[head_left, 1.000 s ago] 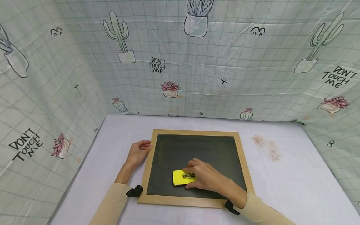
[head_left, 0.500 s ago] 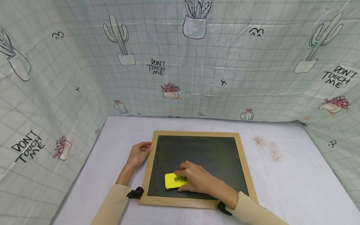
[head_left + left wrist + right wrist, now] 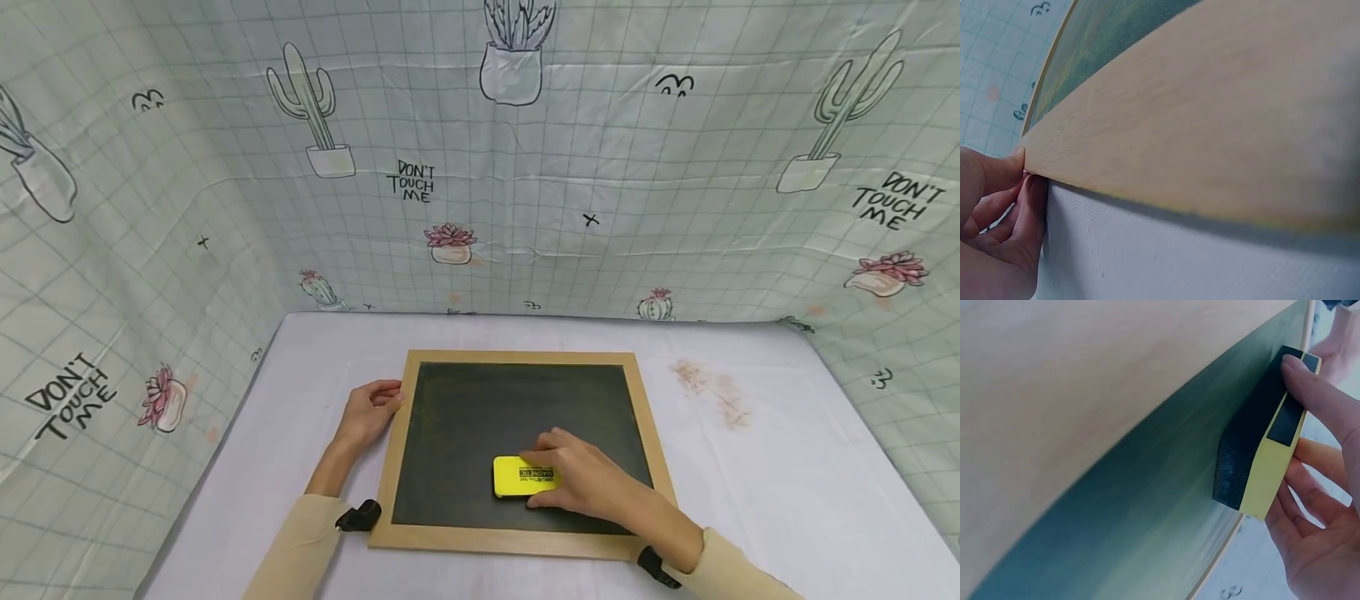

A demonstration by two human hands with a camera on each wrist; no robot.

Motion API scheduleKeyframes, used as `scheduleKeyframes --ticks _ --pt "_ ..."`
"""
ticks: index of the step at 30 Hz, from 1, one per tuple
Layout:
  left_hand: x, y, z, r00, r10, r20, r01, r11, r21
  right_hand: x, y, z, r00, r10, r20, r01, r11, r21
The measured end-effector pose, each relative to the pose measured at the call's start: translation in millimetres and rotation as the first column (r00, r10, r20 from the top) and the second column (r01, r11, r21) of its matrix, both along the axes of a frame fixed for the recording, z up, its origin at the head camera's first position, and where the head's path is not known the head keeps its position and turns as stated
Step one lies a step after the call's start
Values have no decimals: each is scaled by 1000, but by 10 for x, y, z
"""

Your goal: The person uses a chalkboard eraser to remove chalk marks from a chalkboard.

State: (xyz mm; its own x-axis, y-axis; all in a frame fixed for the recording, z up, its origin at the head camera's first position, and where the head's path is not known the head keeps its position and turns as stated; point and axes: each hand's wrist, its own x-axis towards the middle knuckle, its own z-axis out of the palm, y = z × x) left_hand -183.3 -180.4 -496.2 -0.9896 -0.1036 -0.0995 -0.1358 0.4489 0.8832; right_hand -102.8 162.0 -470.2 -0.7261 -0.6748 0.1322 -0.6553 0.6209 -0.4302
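Note:
A chalkboard (image 3: 480, 408) with a light wooden frame lies on the white-covered table. My right hand (image 3: 588, 479) grips a yellow and black magnetic board eraser (image 3: 513, 477), its dark side toward the writing surface, right of the middle in the lower part of the board. Seen from the right wrist, the thumb lies along one side of the eraser (image 3: 1266, 450) and the fingers along the other. At the frame's left side, my left hand (image 3: 367, 415) holds the wooden edge (image 3: 1147, 137), thumb tip against it and fingers curled just below in the left wrist view.
Reddish-brown smudges (image 3: 708, 392) mark the tablecloth to the right of the board. Cloth walls (image 3: 525, 192) printed with cacti rise behind the table and on both sides. A black wrist camera (image 3: 360, 517) sits near the frame's lower left corner.
The right hand slid the eraser left along the lower board, then back right beyond where it was a second ago. The left hand stays at the frame's left edge.

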Motion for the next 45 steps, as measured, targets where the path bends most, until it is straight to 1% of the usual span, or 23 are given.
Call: scheduleKeyframes --ticks 4,6,8,11,13,15,19,24,33,39,45 --pt "6 8 11 1000 -7 4 7 1000 -8 18 174 9 999 -20 31 21 999 -25" --pt "11 11 21 1000 -6 4 6 1000 -6 11 264 20 999 -30 27 32 997 -64" --pt "11 9 25 1000 -7 -4 7 1000 -4 -7 355 41 999 -52 -2 52 992 -114" --pt "7 8 31 1000 -7 -7 7 1000 6 -43 489 76 991 -111 -74 96 979 -182" --pt "9 7 30 1000 -9 -7 9 1000 6 -64 573 92 983 -141 -119 115 973 -200" --pt "15 10 31 1000 -3 7 3 1000 3 -78 655 96 976 -158 -151 125 971 -205" --pt "36 -9 24 1000 4 19 -4 1000 -5 -123 786 84 967 -174 -188 131 967 -220" --pt "34 -11 19 1000 -5 7 5 1000 6 -173 953 68 946 -227 -230 175 958 -227" --pt "17 2 12 1000 -8 -2 8 1000 14 -243 1196 50 912 -311 -266 250 939 -237" --pt "-1 -8 -16 1000 -1 -5 1 1000 12 -305 1347 42 887 -372 -274 303 916 -263" --pt "-5 -11 -25 1000 1 -18 -1 1000 19 -357 1506 25 856 -442 -268 373 887 -273"
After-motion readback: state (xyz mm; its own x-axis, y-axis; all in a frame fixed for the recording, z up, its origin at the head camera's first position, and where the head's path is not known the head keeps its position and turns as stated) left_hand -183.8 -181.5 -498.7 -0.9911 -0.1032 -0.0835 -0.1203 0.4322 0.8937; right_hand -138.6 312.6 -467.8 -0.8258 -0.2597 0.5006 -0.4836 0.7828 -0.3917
